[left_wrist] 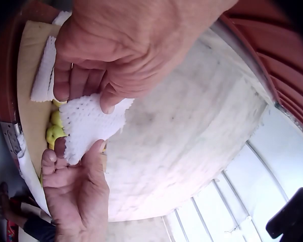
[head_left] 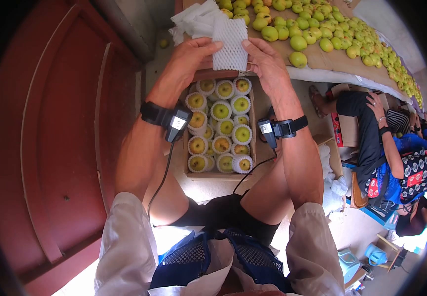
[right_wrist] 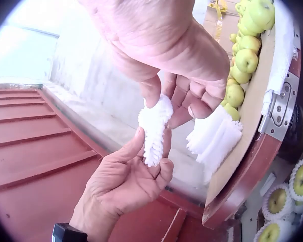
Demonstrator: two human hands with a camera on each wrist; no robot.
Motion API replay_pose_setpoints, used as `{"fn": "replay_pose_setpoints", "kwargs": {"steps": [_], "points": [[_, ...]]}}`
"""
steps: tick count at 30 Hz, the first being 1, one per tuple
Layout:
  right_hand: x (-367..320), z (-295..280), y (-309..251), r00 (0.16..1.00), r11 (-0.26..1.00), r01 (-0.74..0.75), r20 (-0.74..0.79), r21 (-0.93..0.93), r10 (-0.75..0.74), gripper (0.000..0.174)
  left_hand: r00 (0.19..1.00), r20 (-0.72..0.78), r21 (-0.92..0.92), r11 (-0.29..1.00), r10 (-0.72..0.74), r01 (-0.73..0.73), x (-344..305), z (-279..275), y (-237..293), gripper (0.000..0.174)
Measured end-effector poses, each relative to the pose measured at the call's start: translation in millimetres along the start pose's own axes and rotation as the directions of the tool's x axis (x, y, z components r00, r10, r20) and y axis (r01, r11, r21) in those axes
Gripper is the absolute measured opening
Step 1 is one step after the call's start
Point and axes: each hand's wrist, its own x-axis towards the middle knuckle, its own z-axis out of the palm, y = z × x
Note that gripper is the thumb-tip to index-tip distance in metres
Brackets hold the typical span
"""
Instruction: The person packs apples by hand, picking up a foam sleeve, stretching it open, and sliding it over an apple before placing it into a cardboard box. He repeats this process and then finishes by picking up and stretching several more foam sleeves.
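A flat white foam fruit net (head_left: 230, 45) is stretched between my two hands at the table's edge. My left hand (head_left: 192, 57) pinches its left side between thumb and fingers. On the opposite side, my right hand (head_left: 268, 63) pinches the net with the thumb in front. The left wrist view shows the mesh of the net (left_wrist: 93, 123) flattened between both thumbs, while the right wrist view catches the net (right_wrist: 154, 132) nearly edge-on. Below my hands stands a carton (head_left: 188, 170) of apples (head_left: 221, 110) in white foam nets.
More foam nets (head_left: 193, 20) lie in a pile at the table's near left corner. Loose green-yellow apples (head_left: 317, 29) cover the cardboard-topped table (head_left: 317, 66). A red door (head_left: 50, 133) stands close on the left. Another person (head_left: 366, 113) sits at the right beside boxes.
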Motion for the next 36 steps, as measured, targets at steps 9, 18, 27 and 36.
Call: {"fn": "replay_pose_setpoints", "kwargs": {"steps": [9,18,27,36], "points": [[10.1,-4.3,-5.9,0.997,0.998,-0.006,0.076,-0.069,0.011,0.028,0.996,-0.06,-0.054,0.996,0.062,-0.065,13.4,6.3,4.0,0.03],[14.5,-10.6,-6.5,0.995,0.995,0.027,0.089,0.095,-0.036,0.025,0.999,-0.005,-0.049,0.998,0.033,-0.033,10.1,9.1,9.2,0.032],[15.2,-4.8,2.1,0.934,0.897,0.26,-0.144,-0.358,-0.328,0.025,0.996,-0.048,0.003,0.997,0.081,-0.081,9.8,8.8,6.5,0.034],[-15.7,13.2,-14.1,0.997,0.983,0.074,0.034,-0.165,-0.069,0.029,0.918,-0.216,0.317,0.913,0.333,-0.256,5.7,21.3,7.2,0.026]]}}
